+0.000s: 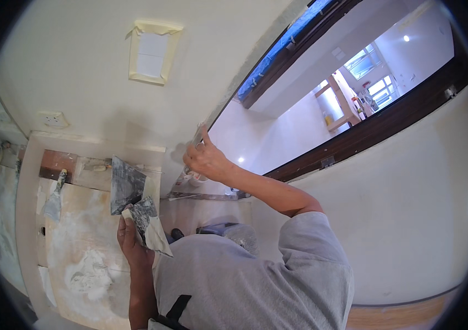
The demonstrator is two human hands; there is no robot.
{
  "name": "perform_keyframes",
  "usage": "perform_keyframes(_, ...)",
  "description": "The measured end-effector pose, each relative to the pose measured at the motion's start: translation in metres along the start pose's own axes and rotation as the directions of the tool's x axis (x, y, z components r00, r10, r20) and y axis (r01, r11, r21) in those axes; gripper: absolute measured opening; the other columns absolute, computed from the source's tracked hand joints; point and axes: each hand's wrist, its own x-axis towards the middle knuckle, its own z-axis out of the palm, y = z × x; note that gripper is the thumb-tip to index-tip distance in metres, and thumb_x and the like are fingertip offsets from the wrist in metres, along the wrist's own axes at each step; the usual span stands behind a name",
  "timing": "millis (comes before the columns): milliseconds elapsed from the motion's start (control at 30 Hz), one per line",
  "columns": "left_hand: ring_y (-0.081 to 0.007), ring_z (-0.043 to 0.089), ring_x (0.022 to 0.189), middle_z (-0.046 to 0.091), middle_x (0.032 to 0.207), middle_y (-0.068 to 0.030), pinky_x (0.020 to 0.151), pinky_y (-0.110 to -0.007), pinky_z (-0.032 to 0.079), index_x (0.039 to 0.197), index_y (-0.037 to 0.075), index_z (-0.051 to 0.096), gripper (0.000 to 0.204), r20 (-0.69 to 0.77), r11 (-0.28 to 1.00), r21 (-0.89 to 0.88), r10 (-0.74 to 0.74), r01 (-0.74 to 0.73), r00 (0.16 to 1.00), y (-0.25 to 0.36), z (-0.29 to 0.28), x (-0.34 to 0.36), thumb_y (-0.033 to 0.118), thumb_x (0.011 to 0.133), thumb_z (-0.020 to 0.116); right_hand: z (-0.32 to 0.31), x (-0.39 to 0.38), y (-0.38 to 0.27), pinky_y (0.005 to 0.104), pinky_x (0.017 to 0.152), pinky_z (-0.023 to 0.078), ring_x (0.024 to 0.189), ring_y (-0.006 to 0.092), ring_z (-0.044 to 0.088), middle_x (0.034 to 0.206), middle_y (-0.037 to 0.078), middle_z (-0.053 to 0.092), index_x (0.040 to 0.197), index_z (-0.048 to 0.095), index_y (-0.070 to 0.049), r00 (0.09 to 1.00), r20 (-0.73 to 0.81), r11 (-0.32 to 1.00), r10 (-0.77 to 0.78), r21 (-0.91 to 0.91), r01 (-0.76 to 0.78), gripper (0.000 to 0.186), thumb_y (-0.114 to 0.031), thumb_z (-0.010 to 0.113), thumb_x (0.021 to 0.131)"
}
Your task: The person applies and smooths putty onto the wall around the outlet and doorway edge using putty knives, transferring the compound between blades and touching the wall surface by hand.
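Note:
My left hand [133, 243] is closed around a wide putty knife [128, 187], whose grey blade points up and is smeared. Close against it in the same hand is a second flat piece [148, 220], streaked dark grey and coated with cream putty; I cannot tell whether it is a separate tool. Up at the wall's edge beside the opening, my right hand [207, 160] is closed with its index finger stretched along a thin, pale flat tool [198, 134]. The tool's handle is hidden by my fingers, and its exact kind does not show.
A dusty board [80, 220] at left bears a scraper [56, 198] and a heap of white powder or putty [92, 278]. The wall has a masked plate [151, 54] and a socket [53, 119]. A dark frame [388, 129] borders the opening. A blue-grey container [228, 234] stands below.

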Motion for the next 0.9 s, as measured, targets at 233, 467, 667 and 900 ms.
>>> perform_keyframes(233,-0.0219,0.069,0.109,0.065,0.125,-0.0145,0.093,-0.035,0.058,0.142,-0.004,0.048,0.041,0.001,0.999,0.041,0.020,-0.020,1.000,0.004,0.003,-0.004,0.021,0.109,0.048,0.044,-0.017,-0.026,0.0721,0.117,0.029,0.064,0.0203,0.065,0.079,0.005,0.053,0.081,0.060,-0.009,0.996,0.088,0.997,-0.020,0.073,0.013,0.004,-0.009,0.064,0.081)
perform_keyframes(467,-0.0239,0.067,0.114,0.064,0.129,-0.0131,0.097,-0.038,0.057,0.143,0.001,0.049,0.039,-0.054,0.992,0.124,0.021,-0.014,0.998,0.012,-0.012,-0.007,0.022,0.110,0.047,0.045,-0.029,-0.060,0.0604,0.120,0.035,0.063,0.0244,0.058,0.073,0.007,0.046,0.074,0.054,-0.008,0.960,-0.215,0.683,0.179,0.729,0.036,0.015,0.001,0.066,0.076)
perform_keyframes(667,-0.0204,0.067,0.112,0.066,0.125,-0.0129,0.095,-0.033,0.056,0.138,-0.005,0.052,0.039,-0.214,0.993,0.121,0.026,0.000,0.977,0.003,-0.031,0.014,0.018,0.107,0.054,-0.027,-0.024,-0.095,0.0635,0.119,0.036,0.059,0.0242,0.049,0.067,0.006,0.041,0.065,0.044,-0.010,0.841,-0.469,0.498,0.270,0.816,0.295,0.026,0.004,0.065,0.073)
perform_keyframes(900,-0.0205,0.069,0.108,0.068,0.122,-0.0127,0.093,-0.033,0.057,0.135,-0.005,0.055,0.035,-0.149,0.986,0.124,-0.096,0.115,0.984,0.003,-0.018,0.023,0.014,0.107,0.053,-0.046,-0.003,-0.099,0.0626,0.116,0.041,0.055,0.0206,0.048,0.066,0.002,0.037,0.065,0.044,-0.011,0.833,-0.549,0.483,-0.071,0.711,0.510,0.027,0.007,0.064,0.070)
